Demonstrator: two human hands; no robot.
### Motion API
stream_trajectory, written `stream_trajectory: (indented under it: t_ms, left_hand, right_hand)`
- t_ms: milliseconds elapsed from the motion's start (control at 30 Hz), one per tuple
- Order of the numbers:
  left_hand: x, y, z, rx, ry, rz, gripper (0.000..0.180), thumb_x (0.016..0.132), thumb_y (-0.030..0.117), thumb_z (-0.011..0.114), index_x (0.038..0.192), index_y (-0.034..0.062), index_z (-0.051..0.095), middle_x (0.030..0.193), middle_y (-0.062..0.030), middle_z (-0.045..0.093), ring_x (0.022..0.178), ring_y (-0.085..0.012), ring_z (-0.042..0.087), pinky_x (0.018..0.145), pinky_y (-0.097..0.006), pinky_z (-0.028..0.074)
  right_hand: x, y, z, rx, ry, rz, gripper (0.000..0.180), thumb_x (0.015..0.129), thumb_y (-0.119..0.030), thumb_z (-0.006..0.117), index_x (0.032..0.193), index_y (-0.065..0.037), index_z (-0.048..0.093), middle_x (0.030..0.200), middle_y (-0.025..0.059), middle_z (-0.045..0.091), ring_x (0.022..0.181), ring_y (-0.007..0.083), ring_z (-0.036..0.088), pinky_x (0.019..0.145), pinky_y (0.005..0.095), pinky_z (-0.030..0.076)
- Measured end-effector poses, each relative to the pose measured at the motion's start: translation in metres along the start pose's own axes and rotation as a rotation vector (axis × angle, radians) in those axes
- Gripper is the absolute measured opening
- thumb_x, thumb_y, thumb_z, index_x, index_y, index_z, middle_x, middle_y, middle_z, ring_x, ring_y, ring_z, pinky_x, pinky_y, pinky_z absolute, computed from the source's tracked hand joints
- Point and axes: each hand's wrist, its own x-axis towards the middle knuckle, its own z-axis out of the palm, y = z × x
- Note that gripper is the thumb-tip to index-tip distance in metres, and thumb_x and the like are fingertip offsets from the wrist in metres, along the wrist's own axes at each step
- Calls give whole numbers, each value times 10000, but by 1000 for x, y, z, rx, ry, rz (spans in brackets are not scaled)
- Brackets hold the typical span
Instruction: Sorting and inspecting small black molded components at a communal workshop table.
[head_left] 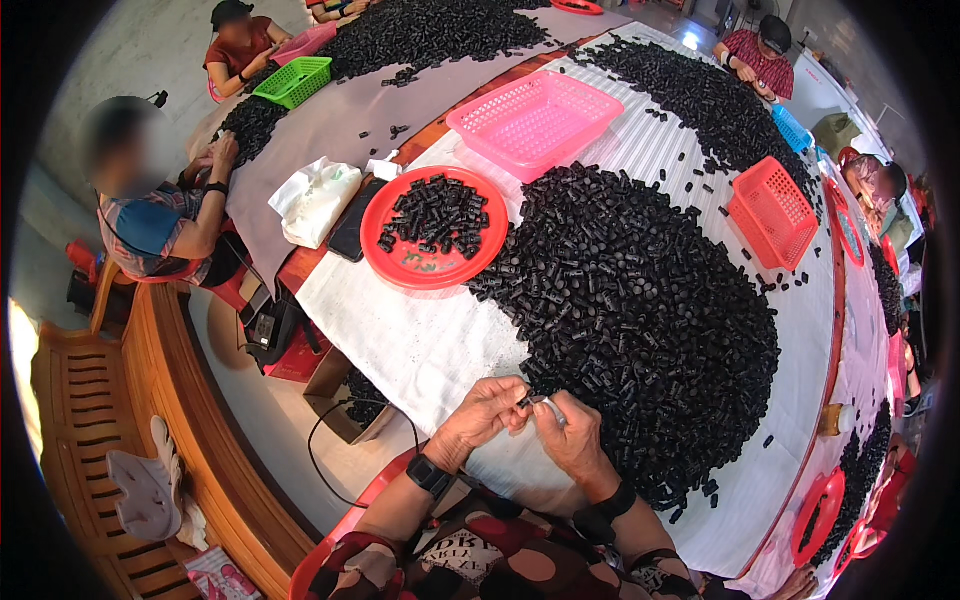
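Note:
My left hand (484, 414), a dark watch on its wrist, pinches a small black cylindrical piece (524, 402) between thumb and fingertips. Close against it, my right hand (573, 438) has its thumb and fingers pressed together near the same piece. Something pale and very small shows at its fingertips, too small to name. Both hands are over the near edge of the white-covered table (400, 335). Just beyond them spreads a large heap of similar black pieces (640, 320). Past the heap's left side sits a round red tray (385, 268) with a smaller pile of black pieces.
A pink basket (535, 115) stands behind the heap, and a red basket (775, 215) to its right. Beside the tray lie a white tissue pack (312, 200) and a dark phone-like slab (355, 222). Co-workers sit around; one person (150, 215) is at left, near a wooden bench (85, 400).

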Motion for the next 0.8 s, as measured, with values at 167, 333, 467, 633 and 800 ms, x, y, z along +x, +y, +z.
stream_trajectory:
  t_ms: [167,333,467,633,800]
  left_hand:
    - [0,1,1,-7,-4,-2,201,955,193,525,931,5,589,748,-35,573,604,-97,509,533,-230,418]
    - [0,1,1,-5,-16,4,211,950,197,535,927,-7,586,753,-40,576,599,-96,507,533,-227,419]
    - [1,0,0,-10,0,-5,213,946,195,540,919,-11,583,752,-42,577,592,-96,504,534,-226,420]
    - [1,1,2,1,-19,8,212,948,198,536,906,-5,578,762,-50,572,597,-100,497,533,-226,417]
    - [0,1,0,-18,-25,3,209,951,199,531,907,1,579,763,-51,567,599,-103,493,531,-226,414]
  right_hand:
    - [0,2,0,0,8,7,251,864,-181,626,718,-15,508,620,150,527,541,330,560,463,378,427]
    - [1,1,0,5,-8,1,242,856,-172,630,711,-21,509,617,143,528,536,321,560,461,371,428]
    - [1,-2,-3,-48,-66,-23,238,852,-165,632,707,-22,509,614,141,528,534,317,562,460,369,428]
    - [1,0,0,16,1,24,242,859,-170,624,710,-16,510,628,143,532,544,317,559,471,368,430]
    - [0,-1,0,15,5,25,239,862,-167,619,714,-13,511,636,145,537,547,318,559,475,370,430]
